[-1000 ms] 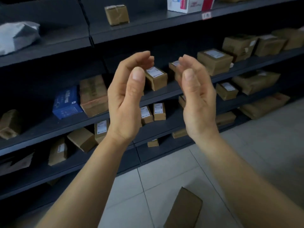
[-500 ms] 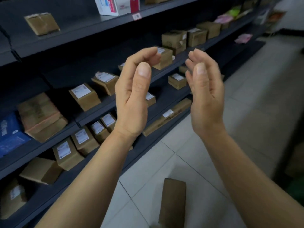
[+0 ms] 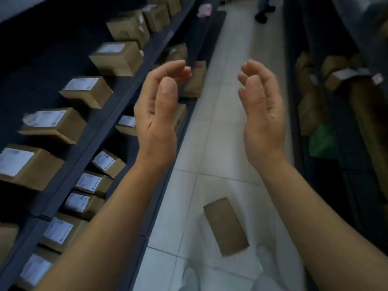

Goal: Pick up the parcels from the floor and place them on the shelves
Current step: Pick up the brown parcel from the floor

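Left hand and right hand were raised, loosely cupped and empty, apparently ready for the parcel lying on the floor.

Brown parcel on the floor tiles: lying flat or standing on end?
Lying flat. The brown parcel rests broad face up on the floor tiles, untouched by either hand.
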{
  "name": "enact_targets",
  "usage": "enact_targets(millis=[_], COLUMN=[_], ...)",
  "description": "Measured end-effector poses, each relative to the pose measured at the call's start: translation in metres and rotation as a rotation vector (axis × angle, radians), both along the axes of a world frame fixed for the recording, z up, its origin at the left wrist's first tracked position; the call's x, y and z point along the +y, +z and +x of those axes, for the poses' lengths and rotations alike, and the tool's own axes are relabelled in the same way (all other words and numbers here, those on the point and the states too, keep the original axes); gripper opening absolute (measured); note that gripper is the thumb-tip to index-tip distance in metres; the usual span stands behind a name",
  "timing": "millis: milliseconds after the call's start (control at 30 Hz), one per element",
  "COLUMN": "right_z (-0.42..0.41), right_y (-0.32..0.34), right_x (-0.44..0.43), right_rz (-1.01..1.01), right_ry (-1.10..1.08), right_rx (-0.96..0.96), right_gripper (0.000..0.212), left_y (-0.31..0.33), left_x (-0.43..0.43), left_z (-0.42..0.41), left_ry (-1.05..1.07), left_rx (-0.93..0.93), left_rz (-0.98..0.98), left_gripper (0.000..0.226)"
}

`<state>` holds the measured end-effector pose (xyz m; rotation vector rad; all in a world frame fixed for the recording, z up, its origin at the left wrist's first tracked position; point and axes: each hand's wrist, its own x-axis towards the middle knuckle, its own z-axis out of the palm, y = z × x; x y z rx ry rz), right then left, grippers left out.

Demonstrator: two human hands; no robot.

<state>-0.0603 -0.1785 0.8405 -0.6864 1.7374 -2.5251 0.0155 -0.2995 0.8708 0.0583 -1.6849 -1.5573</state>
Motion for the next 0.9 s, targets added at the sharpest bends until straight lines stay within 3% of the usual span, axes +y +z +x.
enact_targets(millis=[200, 367, 600, 767, 900], right_z=[0.035, 0.040, 0.040, 0.039, 0.037], right_y=[-0.057, -0.144, -0.366, -0.533, -0.655], right_x=[0.004, 0.032, 0.069, 0.085, 0.094], right_rz=[0.120, 0.278, 0.508, 0.652, 0.758], right_ry=[-0.143, -0.182, -0.179, -0.201, -0.183], right_rx=[-0.144, -0.263, -0.429, -0.539, -0.638], right_gripper=[0.044, 0.039, 0.039, 0.045, 0.053], left_y=[-0.055, -0.155, -0.383, -0.553, -0.691], left_x=[-0.015, -0.003, 0.022, 0.033, 0.036], left_z=[0.009, 0.011, 0.017, 0.020, 0.023], left_ry=[-0.146, -0.173, -0.127, -0.132, -0.167], left_rx=[-0.104, -0.253, -0.546, -0.778, -1.105], left_rz=[-0.030, 0.006, 0.160, 0.144, 0.112], left_gripper=[0.034, 0.034, 0.027, 0.019, 0.042])
